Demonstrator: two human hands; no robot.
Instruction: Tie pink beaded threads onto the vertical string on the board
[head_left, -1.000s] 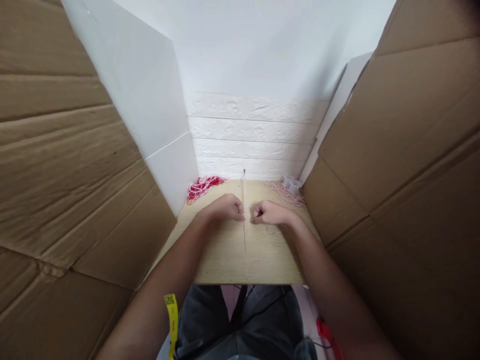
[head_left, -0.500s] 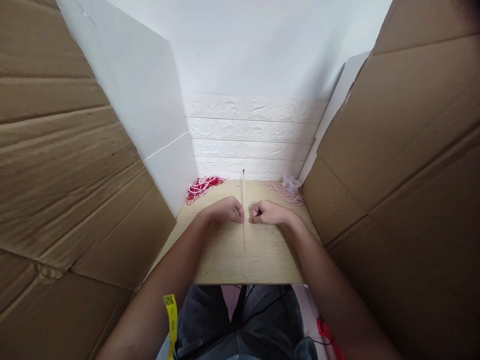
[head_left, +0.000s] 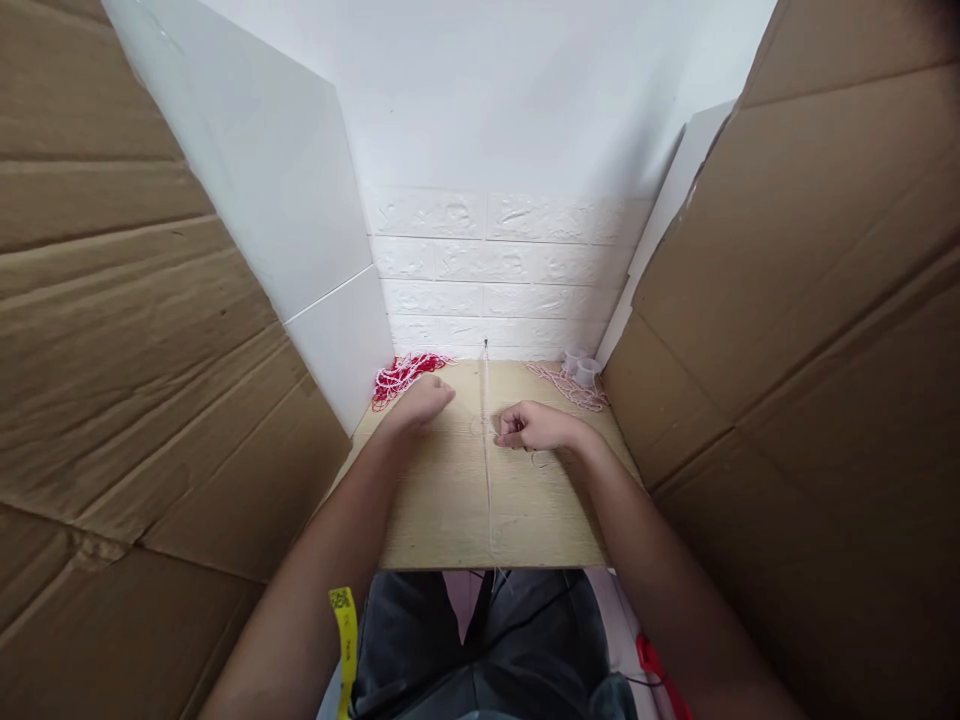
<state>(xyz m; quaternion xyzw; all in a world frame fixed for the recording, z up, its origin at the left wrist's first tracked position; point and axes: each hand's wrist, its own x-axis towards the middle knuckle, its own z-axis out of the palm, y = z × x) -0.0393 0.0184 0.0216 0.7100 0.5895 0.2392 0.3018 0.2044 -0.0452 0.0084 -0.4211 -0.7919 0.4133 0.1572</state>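
Observation:
A pale pink cord [head_left: 487, 480] runs down the middle of the wooden board, from a small dark hook [head_left: 486, 343] at the wall to the front edge. My right hand [head_left: 534, 427] is just right of it, fingertips pinched on a thin thread beside the cord. Left of the cord, my left hand [head_left: 429, 398] is closed, fingers curled in; anything inside it is hidden. Between the hands, a faint loop of thin thread lies around the cord. A thin loose end curls below my right hand.
Red and white cords [head_left: 405, 378] lie heaped at the back left of the board [head_left: 442, 520]. At the back right are pink cords [head_left: 570, 388] and clear plastic rings [head_left: 583, 368]. Cardboard walls [head_left: 187, 400] flank both sides. A yellow tape strip [head_left: 343, 640] hangs near my left forearm.
My left hand has moved left and slightly away from me, off the cord. The right hand has stayed almost in place, still pinching beside the cord.

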